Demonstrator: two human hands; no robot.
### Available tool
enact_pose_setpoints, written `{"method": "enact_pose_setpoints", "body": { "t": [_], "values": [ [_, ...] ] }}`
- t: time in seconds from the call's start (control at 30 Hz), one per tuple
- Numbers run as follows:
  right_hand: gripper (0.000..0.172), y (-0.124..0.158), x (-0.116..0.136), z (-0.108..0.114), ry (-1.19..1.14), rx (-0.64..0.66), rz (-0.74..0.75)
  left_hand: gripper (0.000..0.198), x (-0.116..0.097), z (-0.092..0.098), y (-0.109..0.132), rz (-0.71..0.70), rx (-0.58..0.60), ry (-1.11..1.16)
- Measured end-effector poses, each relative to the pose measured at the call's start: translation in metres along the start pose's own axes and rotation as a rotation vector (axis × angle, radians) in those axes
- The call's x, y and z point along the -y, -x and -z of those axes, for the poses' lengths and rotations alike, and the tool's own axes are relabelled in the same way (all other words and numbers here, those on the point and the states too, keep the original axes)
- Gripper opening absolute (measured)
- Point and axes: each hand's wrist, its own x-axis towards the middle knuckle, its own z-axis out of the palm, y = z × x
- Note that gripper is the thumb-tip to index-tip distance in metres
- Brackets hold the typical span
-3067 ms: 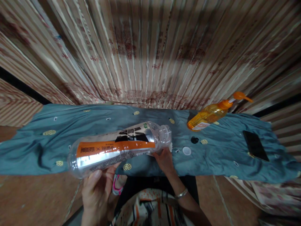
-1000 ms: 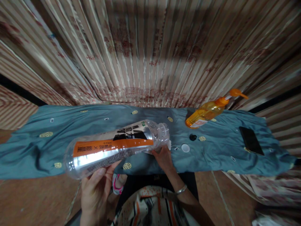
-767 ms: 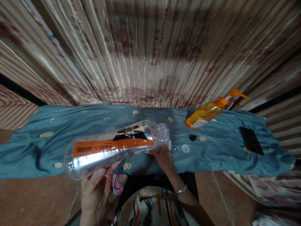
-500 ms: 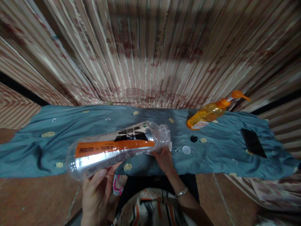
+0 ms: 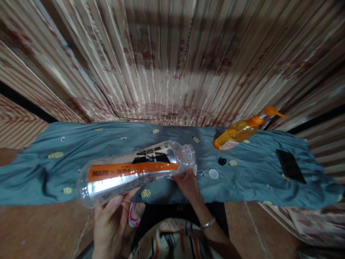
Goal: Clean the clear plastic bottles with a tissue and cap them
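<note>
A clear plastic drink bottle [image 5: 129,169] with a silver, orange and black label lies tilted across the middle of the view, its uncapped neck towards the right. My left hand [image 5: 113,212] is closed round its underside, thumb along the near side. Close below the neck is my right hand [image 5: 188,183], fingers pinched and partly hidden behind the bottle. A bit of white, tissue-like material [image 5: 194,169] pokes out past those fingers. Whether the right fingers also touch the bottle I cannot tell.
A blue-green cloth [image 5: 172,192] with pineapple prints covers the narrow table. To the right stand an orange pump bottle [image 5: 234,136], a small black object [image 5: 222,161], a white disc [image 5: 214,173] and a black phone [image 5: 290,166]. Striped curtains [image 5: 167,72] hang behind.
Almost nothing differs. The whole view has shifted slightly, and both hands keep their places at the bottle.
</note>
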Motion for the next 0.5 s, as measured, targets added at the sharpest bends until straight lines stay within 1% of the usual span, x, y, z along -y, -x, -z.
{"method": "enact_pose_setpoints", "body": {
  "t": [0.13,0.23,0.33,0.5],
  "values": [
    [0.039,-0.0006,0.0007,0.0005,0.015,0.011,0.014,0.097,-0.0035,-0.0014,0.0014,0.006,-0.004,-0.013],
    [0.041,-0.0011,0.0005,0.0008,0.027,0.015,-0.005,0.089,-0.0058,-0.0035,0.0049,0.018,0.017,-0.024],
    [0.04,-0.0011,0.0009,0.0011,0.011,0.009,0.001,0.079,-0.0055,-0.0047,0.0075,0.071,0.038,-0.029],
    [0.032,-0.0009,0.0048,0.0023,-0.006,0.011,-0.002,0.086,-0.0017,-0.0002,0.0041,0.062,0.03,-0.035]
  ]
}}
